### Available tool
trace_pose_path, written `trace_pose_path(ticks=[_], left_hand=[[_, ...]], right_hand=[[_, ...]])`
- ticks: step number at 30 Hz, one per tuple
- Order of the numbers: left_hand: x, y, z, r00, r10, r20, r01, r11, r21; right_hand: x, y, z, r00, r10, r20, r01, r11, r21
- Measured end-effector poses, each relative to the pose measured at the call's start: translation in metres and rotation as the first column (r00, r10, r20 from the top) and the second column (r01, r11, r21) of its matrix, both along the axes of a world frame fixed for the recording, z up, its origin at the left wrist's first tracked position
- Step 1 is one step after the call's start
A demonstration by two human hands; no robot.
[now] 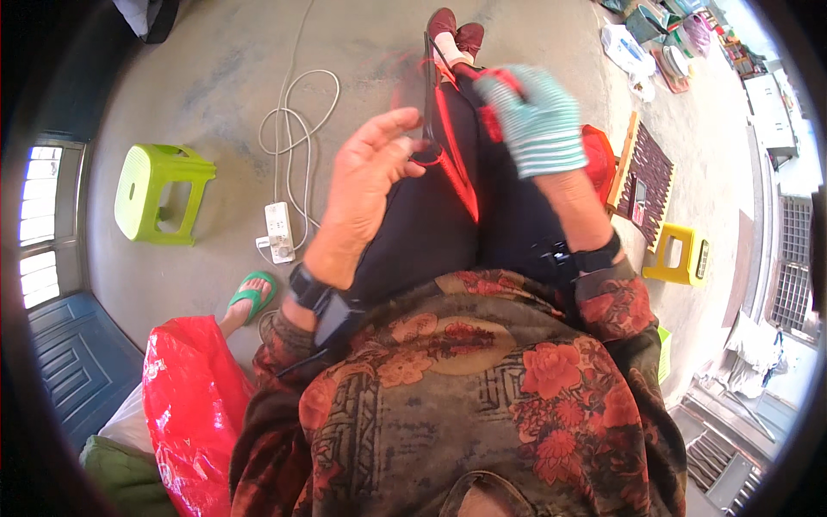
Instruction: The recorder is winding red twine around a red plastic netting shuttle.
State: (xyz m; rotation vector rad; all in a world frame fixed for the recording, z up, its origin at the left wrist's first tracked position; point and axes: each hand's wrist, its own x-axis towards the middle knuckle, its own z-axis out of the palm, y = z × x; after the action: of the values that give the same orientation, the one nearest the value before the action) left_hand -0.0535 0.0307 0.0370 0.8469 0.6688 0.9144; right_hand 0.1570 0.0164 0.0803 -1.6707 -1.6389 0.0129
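My left hand [366,168] is bare, its thumb and fingers closed around the lower looped end of a narrow dark strip [430,95] with red edging. This strip runs up over my lap toward my shins. A bright red band [455,164] hangs from it in a long narrow V between my thighs. My right hand [534,121] wears a green-and-white striped knit glove, smeared by motion. Its fingers are wrapped round a red object [491,122] whose kind I cannot make out. The two hands are apart, both above my dark trousers.
A green stool [164,194], a white power strip [278,231] and its looped cable stand left. Another person's foot in a green sandal [252,293] is near a red plastic bag [194,405]. A yellow stool [678,254] and a wooden-framed slatted seat [642,172] are right.
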Motion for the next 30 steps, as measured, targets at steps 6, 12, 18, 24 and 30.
trace_pose_path(ticks=[6, 12, 18, 24, 30], left_hand=[[0.009, -0.001, -0.030, 0.916, -0.007, -0.402, 0.082, 0.982, 0.170], [-0.060, 0.018, 0.009, 0.954, 0.115, 0.278, -0.003, 0.928, -0.372], [-0.114, 0.018, 0.110, 0.771, -0.271, 0.576, 0.184, 0.961, 0.206], [-0.127, 0.019, 0.063, 0.896, 0.423, -0.133, -0.412, 0.905, 0.104], [-0.033, -0.002, 0.002, 0.939, -0.030, -0.343, 0.020, 0.999, -0.034]], right_hand=[[-0.022, -0.006, -0.028, 0.757, 0.016, -0.653, -0.374, 0.829, -0.415], [-0.010, 0.006, 0.008, 0.983, 0.182, 0.013, -0.180, 0.977, -0.111], [-0.053, 0.011, 0.018, 0.674, 0.717, 0.179, -0.720, 0.691, -0.056], [-0.010, -0.052, 0.028, 0.074, 0.286, -0.955, -0.825, 0.556, 0.102], [-0.013, -0.085, 0.011, -0.022, 0.110, -0.994, -0.696, 0.712, 0.095]])
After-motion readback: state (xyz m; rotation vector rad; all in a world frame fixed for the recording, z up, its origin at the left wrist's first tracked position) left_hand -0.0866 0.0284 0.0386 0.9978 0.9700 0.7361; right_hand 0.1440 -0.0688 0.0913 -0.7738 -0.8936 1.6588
